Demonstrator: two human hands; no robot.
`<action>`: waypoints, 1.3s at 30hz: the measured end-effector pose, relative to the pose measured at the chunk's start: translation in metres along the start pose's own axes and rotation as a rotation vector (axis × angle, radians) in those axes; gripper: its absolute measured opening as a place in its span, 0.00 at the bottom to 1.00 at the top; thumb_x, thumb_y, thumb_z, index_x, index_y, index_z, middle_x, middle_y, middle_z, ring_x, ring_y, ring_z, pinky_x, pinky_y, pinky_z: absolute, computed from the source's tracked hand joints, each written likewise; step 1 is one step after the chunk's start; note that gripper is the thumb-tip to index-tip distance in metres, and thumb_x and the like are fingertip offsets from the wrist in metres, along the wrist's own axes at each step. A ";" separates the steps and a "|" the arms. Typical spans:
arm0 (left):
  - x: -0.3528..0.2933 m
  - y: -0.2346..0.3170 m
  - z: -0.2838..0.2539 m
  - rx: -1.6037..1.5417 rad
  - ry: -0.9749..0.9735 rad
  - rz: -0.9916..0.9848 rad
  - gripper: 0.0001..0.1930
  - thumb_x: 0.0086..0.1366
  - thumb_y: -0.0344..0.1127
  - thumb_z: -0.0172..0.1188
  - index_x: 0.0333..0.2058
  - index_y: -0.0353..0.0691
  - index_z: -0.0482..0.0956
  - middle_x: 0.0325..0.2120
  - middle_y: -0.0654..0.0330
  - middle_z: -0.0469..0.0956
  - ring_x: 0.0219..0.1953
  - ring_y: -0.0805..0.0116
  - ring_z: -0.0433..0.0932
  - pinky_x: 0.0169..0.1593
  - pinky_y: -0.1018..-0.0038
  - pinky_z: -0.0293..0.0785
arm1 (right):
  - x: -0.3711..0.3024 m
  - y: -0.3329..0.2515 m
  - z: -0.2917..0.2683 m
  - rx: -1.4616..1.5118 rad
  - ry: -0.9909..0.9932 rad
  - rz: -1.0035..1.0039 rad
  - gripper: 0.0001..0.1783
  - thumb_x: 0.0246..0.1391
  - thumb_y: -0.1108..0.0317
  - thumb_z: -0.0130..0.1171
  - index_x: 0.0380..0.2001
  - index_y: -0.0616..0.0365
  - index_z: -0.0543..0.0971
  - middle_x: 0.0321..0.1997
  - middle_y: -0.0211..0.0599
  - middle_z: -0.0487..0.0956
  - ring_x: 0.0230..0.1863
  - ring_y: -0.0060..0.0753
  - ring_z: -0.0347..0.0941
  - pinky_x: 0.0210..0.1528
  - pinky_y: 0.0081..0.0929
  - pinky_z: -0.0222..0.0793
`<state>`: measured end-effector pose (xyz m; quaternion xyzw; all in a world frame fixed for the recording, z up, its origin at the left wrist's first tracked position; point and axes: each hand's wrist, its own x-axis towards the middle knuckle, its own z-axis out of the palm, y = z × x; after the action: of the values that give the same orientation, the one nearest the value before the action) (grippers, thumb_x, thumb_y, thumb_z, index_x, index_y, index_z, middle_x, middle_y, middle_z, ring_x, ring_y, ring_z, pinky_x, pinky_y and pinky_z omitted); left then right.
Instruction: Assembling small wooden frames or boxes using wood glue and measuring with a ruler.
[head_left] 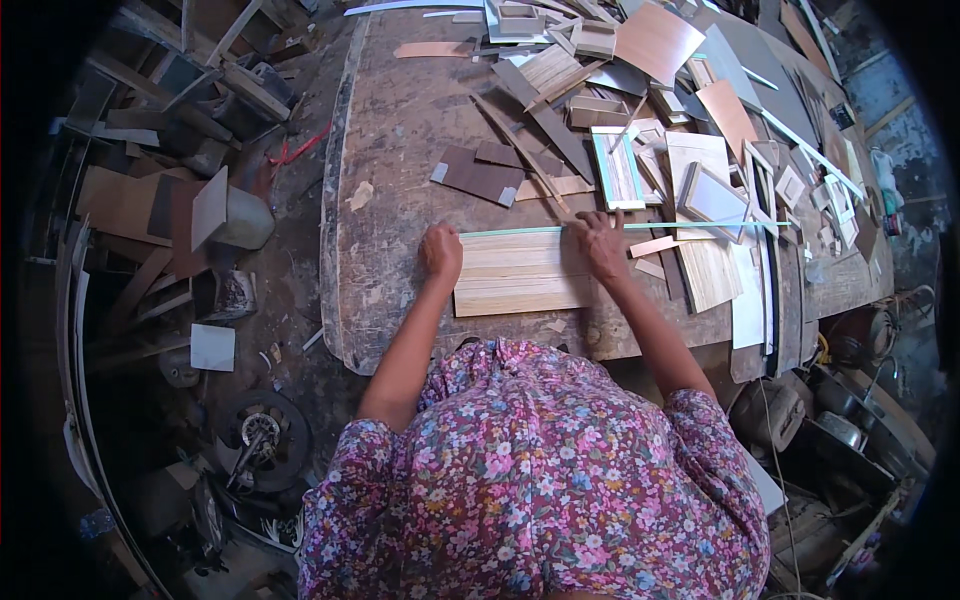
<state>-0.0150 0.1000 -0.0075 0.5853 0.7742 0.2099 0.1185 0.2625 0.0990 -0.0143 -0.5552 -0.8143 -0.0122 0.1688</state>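
Worktable (390,130) fills mid-frame; pile of offcuts (668,45) covers its upper right. Wooden panel (520,275) lies flat near the table's lower edge, frame centre, just above the person's shirt (540,460). Long axis runs left-right, grain same way. Pale green strip (655,226) runs along the panel's upper edge, near parallel, overshooting well right towards the pile. Right hand (600,247): fingers bent over strip at panel's upper right corner; pinch or press, can't tell. Left hand (440,252): curled at upper left corner, fingertips hidden, grip can't be told. Step looks like lining strip up to panel edge. Next move calls for left ends flush, no gap.
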 end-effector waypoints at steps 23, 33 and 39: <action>-0.057 0.036 0.040 0.191 -0.250 0.623 0.25 0.61 0.42 0.44 0.56 0.46 0.57 0.59 0.65 0.53 0.60 0.60 0.50 0.60 0.52 0.39 | -0.017 -0.032 0.008 0.033 -0.070 0.083 0.22 0.41 0.73 0.49 0.43 0.43 0.73 0.48 0.27 0.69 0.52 0.31 0.62 0.58 0.51 0.42; -0.055 0.039 0.037 0.225 -0.180 0.645 0.21 0.61 0.42 0.44 0.53 0.46 0.63 0.56 0.67 0.58 0.59 0.63 0.54 0.59 0.48 0.39 | -0.020 0.021 0.008 -0.163 0.063 0.285 0.17 0.47 0.69 0.46 0.43 0.47 0.71 0.39 0.27 0.73 0.47 0.31 0.65 0.55 0.57 0.45; -0.054 0.035 0.035 0.224 -0.159 0.649 0.20 0.60 0.40 0.45 0.52 0.47 0.65 0.55 0.68 0.60 0.58 0.63 0.56 0.59 0.46 0.36 | -0.022 0.026 0.009 -0.099 0.015 0.280 0.10 0.46 0.70 0.47 0.33 0.46 0.74 0.35 0.27 0.73 0.44 0.30 0.67 0.54 0.57 0.46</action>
<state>0.0451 0.0631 -0.0253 0.8247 0.5543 0.1043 0.0404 0.2906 0.0911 -0.0329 -0.6710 -0.7260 -0.0328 0.1471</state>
